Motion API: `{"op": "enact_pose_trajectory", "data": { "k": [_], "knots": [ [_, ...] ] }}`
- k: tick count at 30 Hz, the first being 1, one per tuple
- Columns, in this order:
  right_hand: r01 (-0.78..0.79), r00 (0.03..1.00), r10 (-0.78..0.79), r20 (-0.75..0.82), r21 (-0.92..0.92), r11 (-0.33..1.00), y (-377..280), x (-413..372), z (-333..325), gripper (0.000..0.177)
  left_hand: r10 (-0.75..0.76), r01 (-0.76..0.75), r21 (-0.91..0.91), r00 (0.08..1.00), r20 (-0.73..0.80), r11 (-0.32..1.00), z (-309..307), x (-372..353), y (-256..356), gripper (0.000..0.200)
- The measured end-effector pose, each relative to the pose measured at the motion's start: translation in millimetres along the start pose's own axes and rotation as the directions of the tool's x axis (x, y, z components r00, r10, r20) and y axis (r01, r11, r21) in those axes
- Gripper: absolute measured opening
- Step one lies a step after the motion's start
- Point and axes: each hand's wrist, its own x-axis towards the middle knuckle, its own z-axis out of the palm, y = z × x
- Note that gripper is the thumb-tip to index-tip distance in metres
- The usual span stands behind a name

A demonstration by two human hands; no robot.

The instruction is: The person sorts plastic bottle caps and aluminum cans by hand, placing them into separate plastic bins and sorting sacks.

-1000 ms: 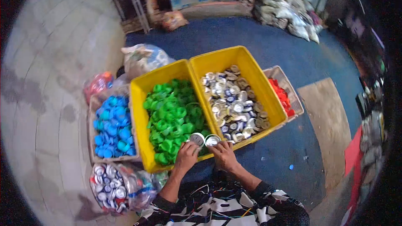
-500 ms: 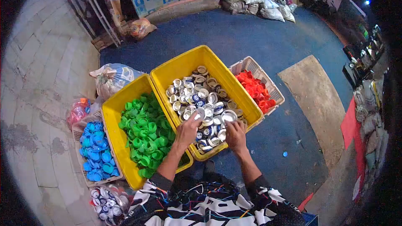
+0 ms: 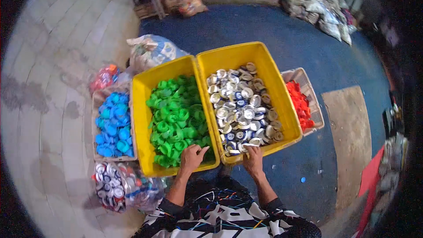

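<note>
My left hand [image 3: 191, 158] is over the near rim of the yellow bin [image 3: 142, 105] of green plastic caps [image 3: 174, 123], thumb apart from the curled fingers, nothing visible in it. My right hand [image 3: 253, 161] is at the near edge of the other yellow bin [image 3: 278, 92], its fingers closed, with a white bottle cap [image 3: 252, 145] at the fingertips. White and blue-white bottle caps [image 3: 238, 101] fill much of that bin's floor. The right fingertips are partly hidden from view.
Left of the bins stand a crate [image 3: 98, 119] of blue caps [image 3: 113, 125] and a clear bag [image 3: 112, 187] of mixed caps. A crate [image 3: 313, 99] of red caps [image 3: 299, 105] is on the right. A stuffed sack [image 3: 154, 53] sits behind; a flat board [image 3: 348, 136] lies right.
The view has swung left. My left hand has moved from the white caps to the green bin's near edge. My right hand has drawn back towards the near rim.
</note>
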Motion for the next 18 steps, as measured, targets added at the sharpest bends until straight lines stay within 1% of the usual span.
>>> {"op": "enact_pose_trajectory", "data": {
  "k": [1, 2, 3, 4, 5, 6, 7, 8, 10, 11, 12, 13, 14, 15, 16, 17, 18],
  "knots": [
    [0.036, 0.998, -0.038, 0.044, 0.031, 0.999, -11.9, 5.8, 6.8, 0.031, -0.01, 0.011, 0.021, 0.999, -0.034, 1.0, -8.4, -7.8, -8.3, 0.041],
    [0.076, 0.993, -0.081, 0.088, 0.065, 0.995, -23.4, 12.0, 13.9, 0.03, -0.055, 0.056, 0.022, 0.998, -0.036, 0.998, -14.9, -17.0, -17.8, 0.042],
    [0.058, 0.97, -0.068, 0.232, 0.05, 0.997, -32.6, 18.6, 20.5, 0.028, -0.104, 0.105, 0.022, 0.994, -0.043, 0.994, -19.9, -27.8, -28.5, 0.043],
    [0.103, 0.962, -0.117, 0.246, 0.068, 0.992, -46.9, 26.3, 23.7, 0.027, -0.158, 0.159, 0.022, 0.986, -0.058, 0.987, -27.3, -38.7, -37.5, 0.044],
    [0.154, 0.949, -0.173, 0.262, 0.092, 0.984, -64.8, 34.8, 24.5, 0.027, -0.082, 0.072, -0.063, 0.978, -0.191, 0.995, -35.8, -47.6, -41.3, 0.045],
    [0.209, 0.931, -0.236, 0.278, 0.121, 0.97, -79.7, 43.6, 31.3, 0.027, -0.107, 0.097, -0.056, 0.97, -0.22, 0.994, -44.2, -57.9, -47.8, 0.045],
    [0.371, 0.905, -0.385, 0.18, 0.107, 0.922, -67.2, 46.4, 64.4, 0.027, -0.136, 0.128, -0.048, 0.958, -0.252, 0.991, -53.4, -69.7, -56.1, 0.044],
    [0.347, 0.891, -0.377, 0.253, 0.158, 0.925, -92.6, 57.6, 63.4, 0.026, -0.165, 0.16, -0.04, 0.945, -0.284, 0.986, -64.0, -82.9, -65.1, 0.044],
    [0.412, 0.844, -0.451, 0.29, 0.187, 0.892, -112.1, 67.1, 92.4, 0.025, -0.26, 0.256, -0.056, 0.909, -0.326, 0.965, -88.0, -109.5, -80.8, 0.043],
    [0.432, 0.836, -0.472, 0.279, 0.194, 0.881, -142.4, 69.2, 94.7, 0.024, -0.3, 0.294, -0.069, 0.892, -0.337, 0.953, -99.9, -123.8, -90.3, 0.042],
    [0.445, 0.834, -0.484, 0.266, 0.195, 0.874, -171.2, 69.5, 95.6, 0.023, -0.299, 0.297, -0.069, 0.867, -0.398, 0.952, -108.6, -140.2, -103.8, 0.042],
    [0.491, 0.814, -0.522, 0.256, 0.179, 0.853, -188.5, 67.4, 110.5, 0.022, -0.292, 0.294, -0.068, 0.844, -0.45, 0.953, -116.8, -155.7, -118.6, 0.042],
    [0.502, 0.799, -0.539, 0.267, 0.199, 0.842, -207.8, 59.5, 126.5, 0.021, -0.278, 0.284, -0.066, 0.823, -0.495, 0.957, -125.6, -171.1, -133.0, 0.041],
    [0.512, 0.786, -0.553, 0.276, 0.211, 0.833, -226.9, 52.1, 142.1, 0.021, -0.38, 0.342, -0.169, 0.784, -0.491, 0.924, -140.9, -186.1, -135.9, 0.042],
    [0.521, 0.774, -0.565, 0.285, 0.22, 0.825, -245.4, 45.0, 154.4, 0.021, -0.396, 0.383, -0.136, 0.766, -0.506, 0.914, -150.1, -202.6, -151.0, 0.041],
    [0.56, 0.734, -0.629, 0.257, 0.295, 0.774, -264.3, 33.8, 164.5, 0.021, -0.411, 0.422, -0.104, 0.751, -0.516, 0.901, -156.0, -222.7, -170.4, 0.039],
    [0.549, 0.716, -0.642, 0.275, 0.347, 0.761, -287.4, 20.2, 175.0, 0.021, -0.424, 0.456, -0.075, 0.738, -0.525, 0.887, -161.5, -241.6, -190.3, 0.038]
  ]
}}
